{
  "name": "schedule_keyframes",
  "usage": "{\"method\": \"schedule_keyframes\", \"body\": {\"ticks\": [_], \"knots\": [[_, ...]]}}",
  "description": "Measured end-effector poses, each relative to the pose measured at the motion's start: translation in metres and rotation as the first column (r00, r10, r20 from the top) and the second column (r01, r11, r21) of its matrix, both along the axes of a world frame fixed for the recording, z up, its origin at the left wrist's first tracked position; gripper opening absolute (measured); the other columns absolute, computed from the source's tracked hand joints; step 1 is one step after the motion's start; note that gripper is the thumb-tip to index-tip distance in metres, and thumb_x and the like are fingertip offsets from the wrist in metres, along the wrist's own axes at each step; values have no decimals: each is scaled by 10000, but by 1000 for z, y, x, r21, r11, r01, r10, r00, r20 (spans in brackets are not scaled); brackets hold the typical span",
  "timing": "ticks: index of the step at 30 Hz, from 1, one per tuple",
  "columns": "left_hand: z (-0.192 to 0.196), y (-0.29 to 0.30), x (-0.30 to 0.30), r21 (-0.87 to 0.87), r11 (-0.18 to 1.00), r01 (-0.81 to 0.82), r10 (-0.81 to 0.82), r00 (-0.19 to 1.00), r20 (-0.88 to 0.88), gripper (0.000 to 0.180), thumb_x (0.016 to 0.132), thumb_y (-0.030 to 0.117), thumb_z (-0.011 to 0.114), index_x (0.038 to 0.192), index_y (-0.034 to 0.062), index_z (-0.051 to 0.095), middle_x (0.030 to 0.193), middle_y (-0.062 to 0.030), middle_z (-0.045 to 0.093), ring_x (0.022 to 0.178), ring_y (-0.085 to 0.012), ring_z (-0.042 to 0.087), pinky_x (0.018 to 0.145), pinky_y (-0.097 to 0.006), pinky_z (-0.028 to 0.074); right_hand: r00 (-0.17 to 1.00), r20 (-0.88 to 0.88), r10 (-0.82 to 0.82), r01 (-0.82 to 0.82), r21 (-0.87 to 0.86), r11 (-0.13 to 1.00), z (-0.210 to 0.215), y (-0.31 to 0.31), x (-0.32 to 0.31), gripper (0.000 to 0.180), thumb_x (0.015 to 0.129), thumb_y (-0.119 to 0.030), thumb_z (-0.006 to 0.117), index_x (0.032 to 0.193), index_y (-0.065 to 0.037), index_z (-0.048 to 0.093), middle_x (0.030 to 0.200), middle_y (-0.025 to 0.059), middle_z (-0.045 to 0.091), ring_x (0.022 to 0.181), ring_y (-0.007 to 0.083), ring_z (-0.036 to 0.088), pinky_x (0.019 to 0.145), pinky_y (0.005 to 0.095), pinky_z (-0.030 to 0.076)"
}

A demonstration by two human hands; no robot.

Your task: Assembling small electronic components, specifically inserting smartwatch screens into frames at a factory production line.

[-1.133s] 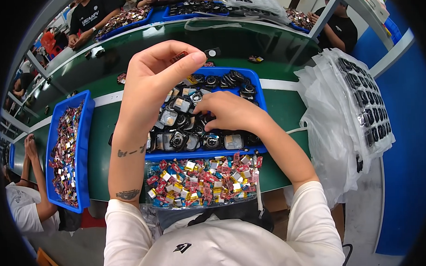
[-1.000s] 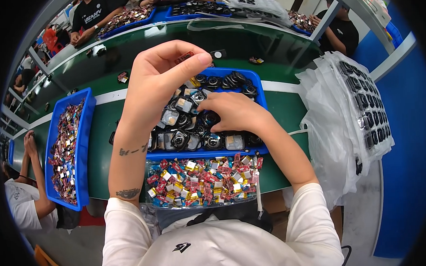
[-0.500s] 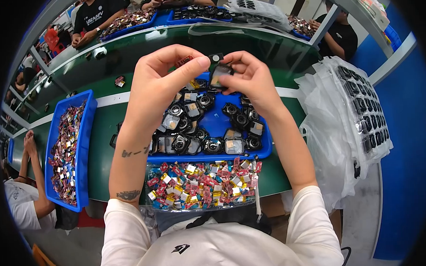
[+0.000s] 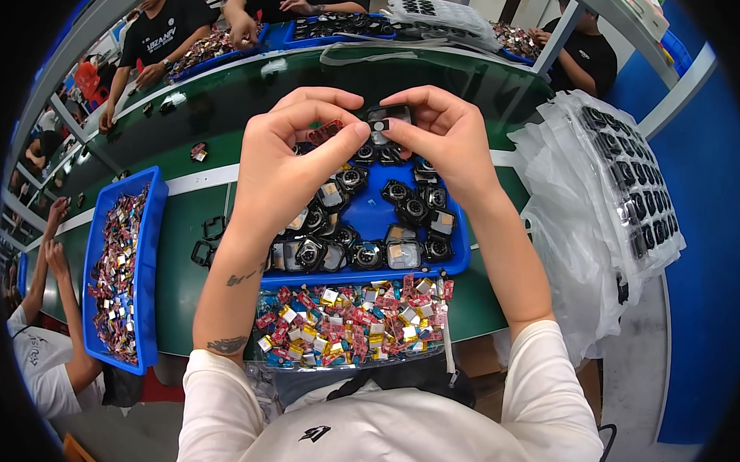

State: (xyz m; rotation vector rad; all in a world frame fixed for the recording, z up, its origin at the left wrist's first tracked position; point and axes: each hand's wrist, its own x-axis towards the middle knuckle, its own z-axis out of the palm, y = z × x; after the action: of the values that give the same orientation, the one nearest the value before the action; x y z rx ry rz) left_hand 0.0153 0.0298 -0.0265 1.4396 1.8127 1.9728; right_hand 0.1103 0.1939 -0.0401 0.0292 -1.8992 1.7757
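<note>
Just black part point(image 4: 386, 116) between hands point(image 4: 367, 150)

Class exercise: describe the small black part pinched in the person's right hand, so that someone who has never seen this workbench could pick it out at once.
Start at the long green workbench and find the blue plastic tray of black round parts at its middle. Above the tray's far edge the left hand and right hand meet. The small black square part is pinched there, the only one lifted out of the tray.

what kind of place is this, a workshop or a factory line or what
Most likely a small-parts assembly line. A long green bench carries a blue tray of small black casings, a clear bag of little red and yellow parts lies nearer, and other people work across the bench.
</note>
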Motion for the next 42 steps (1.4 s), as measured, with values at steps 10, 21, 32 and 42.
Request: {"method": "schedule_keyframes", "body": {"ticks": [10, 21, 32, 42], "knots": [[-3, 1, 2, -66, 973, -221, 193, 937, -292, 128, 733, 139, 690, 811, 41, 718, 1083, -110, 649, 980, -200, 547, 751, -286, 461, 999, -22, -49, 52, 126, 991, 1, -21, 4, 223, 801, -8, 614, 1020, 12, 645, 799, 21, 644, 654, 15, 531, 556, 164, 424], [-5, 2, 2, -111, 975, -193, 170, 967, -192, 122, 781, 108, 690, 835, 0, 704, 1116, -136, 632, 935, -150, 588, 764, -249, 482, 997, -52, -49, 55, 127, 990, -4, -24, 3, 226, 816, -28, 629, 1037, 15, 637, 799, 24, 642, 653, 12, 534, 545, 155, 428], [-9, 3, 2, -77, 950, -302, 263, 909, -322, 114, 790, 84, 678, 848, -12, 701, 1092, -126, 646, 841, -102, 600, 726, -213, 475, 992, -107, -71, 91, 190, 978, -5, -24, 3, 224, 839, -50, 615, 1050, 21, 642, 825, 65, 669, 691, 51, 592, 577, 179, 467], [-1, 3, 4, 122, 992, 40, -60, 984, 169, 258, 896, 133, 589, 1089, -38, 596, 931, -104, 677, 839, -112, 633, 707, -219, 500, 974, -201, -108, 144, 174, 974, 5, -25, 10, 367, 831, -6, 569, 1197, -22, 555, 881, 74, 682, 722, 37, 578, 600, 170, 445]]}}
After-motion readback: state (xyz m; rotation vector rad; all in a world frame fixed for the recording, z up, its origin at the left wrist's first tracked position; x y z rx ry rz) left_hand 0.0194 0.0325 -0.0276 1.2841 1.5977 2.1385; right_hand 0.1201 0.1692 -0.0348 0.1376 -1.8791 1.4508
